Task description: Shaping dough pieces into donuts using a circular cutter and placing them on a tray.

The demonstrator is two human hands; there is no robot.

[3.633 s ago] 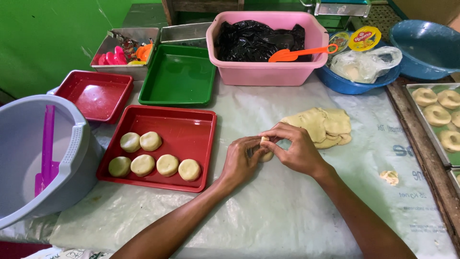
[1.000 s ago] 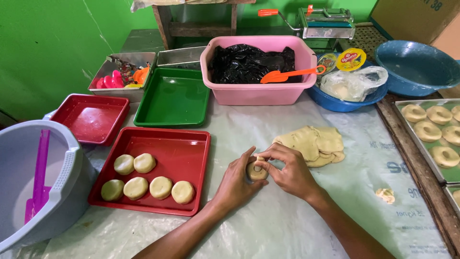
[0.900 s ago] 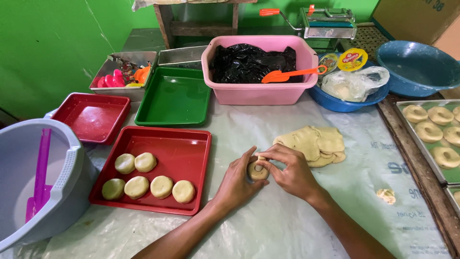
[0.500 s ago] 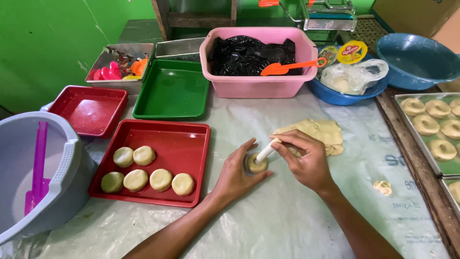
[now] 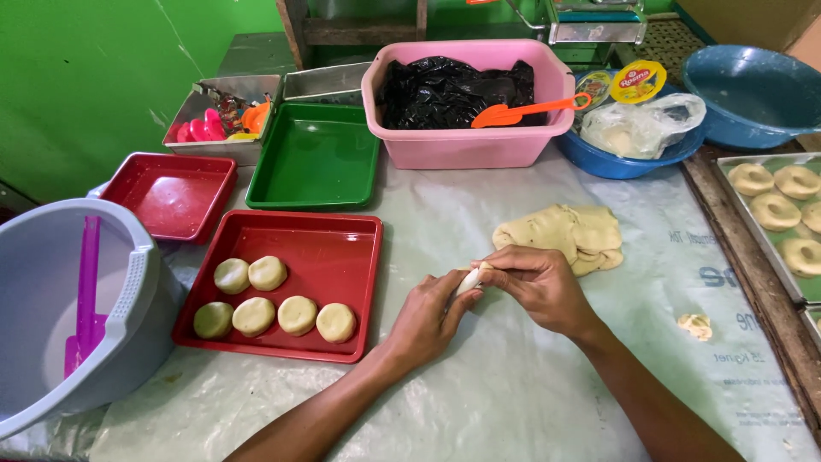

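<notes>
My left hand (image 5: 425, 318) and my right hand (image 5: 534, 285) meet over the plastic-covered table, both closed around one small pale piece of dough (image 5: 469, 279) that shows between the fingertips. Just beyond my right hand lies a flat pile of yellowish dough (image 5: 564, 234). To the left stands a red tray (image 5: 342, 239) holding several round flattened dough pieces (image 5: 297, 314) in two rows.
A grey bucket (image 5: 128, 299) with a purple scoop sits at far left. Behind are a small red tray (image 5: 175, 190), a green tray (image 5: 315, 158), a pink tub (image 5: 466, 141) with black plastic and an orange scoop, blue bowls (image 5: 753, 85), and a tray of ring-shaped dough (image 5: 774, 210) at right. A dough scrap (image 5: 695, 324) lies nearby.
The dough piece was held flat and round in my left palm; now it is pinched upright and elongated between both hands' fingertips. The hands stayed in the same spot.
</notes>
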